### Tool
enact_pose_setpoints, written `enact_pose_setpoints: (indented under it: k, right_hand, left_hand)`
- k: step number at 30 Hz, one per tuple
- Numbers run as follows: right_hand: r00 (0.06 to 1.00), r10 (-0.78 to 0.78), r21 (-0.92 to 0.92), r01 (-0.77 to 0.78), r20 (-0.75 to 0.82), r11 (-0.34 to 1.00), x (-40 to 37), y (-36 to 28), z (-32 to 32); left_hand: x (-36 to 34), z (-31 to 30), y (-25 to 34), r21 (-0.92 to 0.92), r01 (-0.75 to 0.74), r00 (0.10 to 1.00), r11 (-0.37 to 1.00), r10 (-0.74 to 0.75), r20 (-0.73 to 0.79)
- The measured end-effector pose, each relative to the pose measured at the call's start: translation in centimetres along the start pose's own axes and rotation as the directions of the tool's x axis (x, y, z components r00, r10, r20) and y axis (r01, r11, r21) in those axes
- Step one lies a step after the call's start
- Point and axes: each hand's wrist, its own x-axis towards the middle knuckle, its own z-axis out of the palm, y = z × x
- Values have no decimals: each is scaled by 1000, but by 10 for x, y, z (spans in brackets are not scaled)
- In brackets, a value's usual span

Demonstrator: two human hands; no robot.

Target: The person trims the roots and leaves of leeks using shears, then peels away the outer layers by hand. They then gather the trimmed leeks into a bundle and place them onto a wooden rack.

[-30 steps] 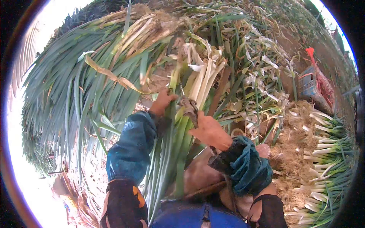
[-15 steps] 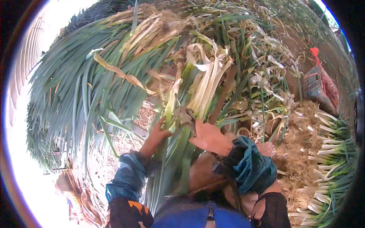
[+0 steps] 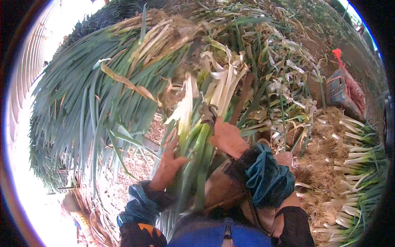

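Observation:
My left hand (image 3: 168, 166) is closed around the green stem of a leek (image 3: 184, 123), its thumb lying across the leaves. The leek's pale outer skin is split and flares out near the top. In my right hand (image 3: 229, 139) is a small metal tool with a thin nozzle, which looks like an air blow gun (image 3: 207, 114); its tip points up beside the leek. Further leeks with white stalks (image 3: 226, 88) lie just beyond the tool, and long green leaves run down toward my lap.
A large heap of unpeeled leeks (image 3: 82, 103) fills the left. Stripped leaves and husks (image 3: 284, 78) pile up at the far right. Cleaned leeks (image 3: 352, 181) lie in a row at the right beside a mass of roots (image 3: 314, 177). A checked bag (image 3: 345, 92) with a red tie stands behind them.
My left hand has moved slightly down and left with the leek, whose pale skin now stands apart. My right hand and the tool have shifted a little to the right.

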Motion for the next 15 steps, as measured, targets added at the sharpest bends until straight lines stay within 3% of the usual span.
enact_pose_setpoints:
  k: [4,5,7,9,12,15]
  right_hand:
    - [997,25,58,-21,-78,998,-7,0,-16]
    - [994,36,58,-30,-106,998,-9,1,-19]
    - [987,50,55,-42,-151,998,-10,16,-24]
    - [979,69,45,-62,-194,997,-11,26,-31]
    - [980,83,19,-81,-183,997,-19,29,-37]
    - [992,74,-25,-77,-101,997,-25,22,-26]
  left_hand:
    - [48,2,16,123,-15,999,992,10,43]
    - [60,10,32,40,-92,986,995,85,144]
    - [89,20,15,149,-149,978,977,123,170]
    - [102,32,26,45,-184,958,982,169,234]
    - [130,41,14,129,-248,965,960,233,124]
    - [150,43,-1,289,-235,970,928,206,129]
